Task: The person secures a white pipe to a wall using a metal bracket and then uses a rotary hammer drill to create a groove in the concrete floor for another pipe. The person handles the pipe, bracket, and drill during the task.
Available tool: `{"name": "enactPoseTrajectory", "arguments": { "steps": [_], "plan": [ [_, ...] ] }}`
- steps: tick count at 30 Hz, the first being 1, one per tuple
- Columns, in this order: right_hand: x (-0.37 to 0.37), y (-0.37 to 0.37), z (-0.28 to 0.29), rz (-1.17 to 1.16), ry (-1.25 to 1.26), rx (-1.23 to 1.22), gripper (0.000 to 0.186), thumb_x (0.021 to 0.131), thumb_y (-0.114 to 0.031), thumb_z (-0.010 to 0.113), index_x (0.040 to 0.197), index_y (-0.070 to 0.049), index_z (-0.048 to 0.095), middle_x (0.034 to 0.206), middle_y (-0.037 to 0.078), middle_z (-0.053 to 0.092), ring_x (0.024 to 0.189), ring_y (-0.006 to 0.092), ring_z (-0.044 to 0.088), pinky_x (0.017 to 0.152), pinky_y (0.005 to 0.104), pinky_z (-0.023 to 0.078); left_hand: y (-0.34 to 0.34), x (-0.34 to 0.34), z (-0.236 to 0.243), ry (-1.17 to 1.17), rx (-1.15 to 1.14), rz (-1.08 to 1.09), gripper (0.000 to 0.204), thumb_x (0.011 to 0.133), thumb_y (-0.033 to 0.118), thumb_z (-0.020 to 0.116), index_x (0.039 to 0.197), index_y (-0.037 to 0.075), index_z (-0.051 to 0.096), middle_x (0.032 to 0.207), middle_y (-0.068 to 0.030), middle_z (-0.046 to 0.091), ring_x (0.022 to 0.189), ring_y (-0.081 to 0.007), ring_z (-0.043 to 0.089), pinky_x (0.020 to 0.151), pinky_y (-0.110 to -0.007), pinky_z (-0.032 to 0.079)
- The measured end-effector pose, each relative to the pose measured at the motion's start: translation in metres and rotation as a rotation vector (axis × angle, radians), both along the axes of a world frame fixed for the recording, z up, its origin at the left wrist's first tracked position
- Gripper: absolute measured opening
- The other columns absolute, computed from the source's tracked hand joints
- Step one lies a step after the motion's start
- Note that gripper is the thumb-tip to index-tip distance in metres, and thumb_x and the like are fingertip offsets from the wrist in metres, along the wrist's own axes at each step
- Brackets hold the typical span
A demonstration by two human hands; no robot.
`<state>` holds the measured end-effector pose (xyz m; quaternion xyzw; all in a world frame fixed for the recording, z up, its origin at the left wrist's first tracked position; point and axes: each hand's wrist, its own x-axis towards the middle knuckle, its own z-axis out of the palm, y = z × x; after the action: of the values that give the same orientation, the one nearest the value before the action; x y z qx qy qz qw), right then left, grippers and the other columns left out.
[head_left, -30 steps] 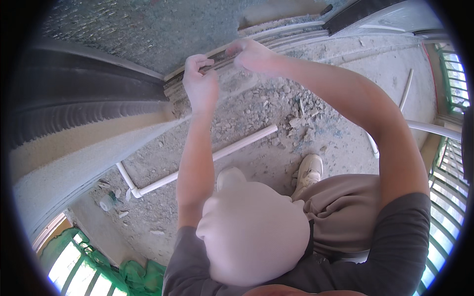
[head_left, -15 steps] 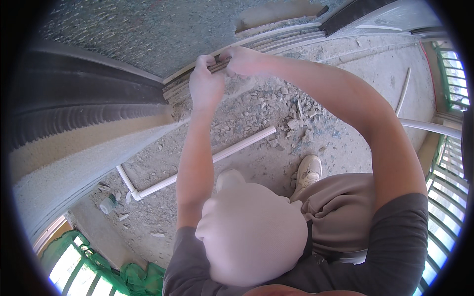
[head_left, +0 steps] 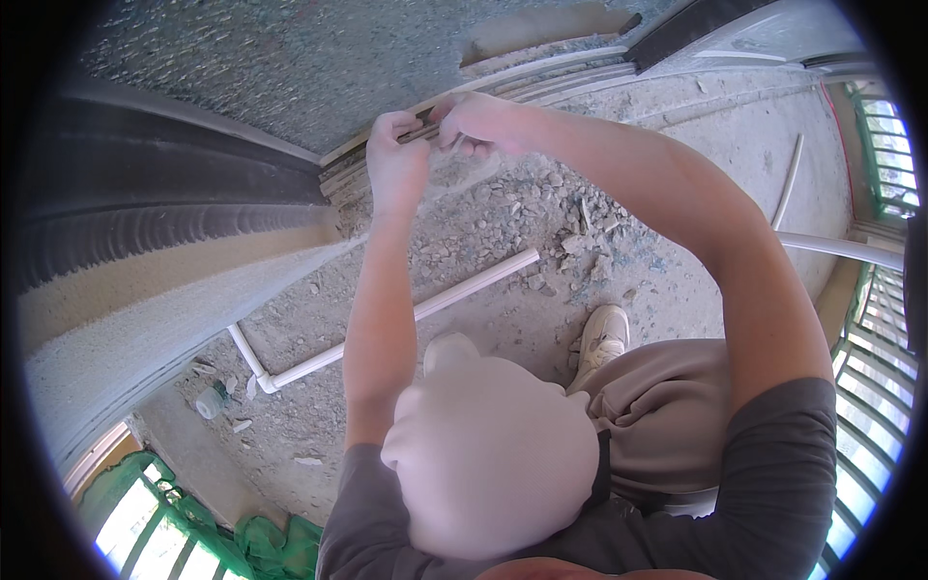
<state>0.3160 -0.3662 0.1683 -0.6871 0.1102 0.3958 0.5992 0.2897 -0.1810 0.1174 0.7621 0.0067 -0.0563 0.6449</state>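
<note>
My left hand is at the long, dusty track of a frame, its thumb and fingers bent together at the track's edge. Close beside it on the right, my right hand reaches the same track with curled fingers. Something small and dark shows between the two sets of fingertips, but what it is cannot be made out. Pale dust coats both hands. Beyond the track lies a rough blue-grey surface covered in fine glassy fragments.
Broken rubble covers the floor below the track. An angled white pipe lies across it near my shoes. A dark frame post stands at left. Green netting and railings border the space.
Both hands have shifted slightly at the track. My left hand is a little lower and further left, and my right hand has turned, showing more of its curled fingers.
</note>
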Motion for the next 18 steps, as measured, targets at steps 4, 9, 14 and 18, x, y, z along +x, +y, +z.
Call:
{"name": "enactPoseTrajectory", "arguments": {
  "steps": [4,9,14,18],
  "plan": [
    [-0.001,0.003,-0.001,0.000,0.010,-0.001,0.072,0.085,-0.009,0.071,0.152,0.004,0.046,0.094,0.009,0.069,0.063,0.0138,0.057,0.048,0.0294,0.040,-0.003,-0.002,0.009,0.081,-0.113,0.026,0.049,0.079,-0.003,0.056,0.128,-0.005,0.062,0.124,-0.0176,0.070,0.082,-0.0163,0.064,0.063,-0.029,0.050],
    [-0.004,0.005,-0.003,-0.057,0.037,0.070,0.075,0.085,-0.009,0.071,0.153,0.005,0.044,0.094,0.009,0.069,0.062,0.0137,0.057,0.048,0.0289,0.039,-0.007,-0.008,0.023,0.161,-0.199,0.046,0.048,0.080,-0.004,0.055,0.127,-0.005,0.062,0.122,-0.0166,0.070,0.082,-0.0156,0.063,0.062,-0.028,0.050],
    [-0.005,0.003,-0.002,-0.016,-0.001,0.053,0.080,0.082,-0.009,0.071,0.156,0.005,0.043,0.092,0.009,0.068,0.062,0.0136,0.056,0.048,0.0283,0.038,-0.006,-0.009,0.017,0.151,-0.244,0.051,0.047,0.080,-0.006,0.056,0.126,-0.003,0.062,0.120,-0.0148,0.071,0.084,-0.0155,0.064,0.062,-0.027,0.051],
    [-0.007,0.004,0.002,0.039,-0.074,-0.066,0.082,0.079,-0.009,0.071,0.156,0.005,0.044,0.090,0.008,0.067,0.063,0.0131,0.056,0.047,0.0280,0.037,-0.005,-0.007,0.006,-0.034,0.070,0.086,0.042,0.078,-0.002,0.060,0.120,-0.004,0.065,0.115,-0.0203,0.072,0.102,-0.0304,0.071,0.093,-0.039,0.055]
  ]
}}
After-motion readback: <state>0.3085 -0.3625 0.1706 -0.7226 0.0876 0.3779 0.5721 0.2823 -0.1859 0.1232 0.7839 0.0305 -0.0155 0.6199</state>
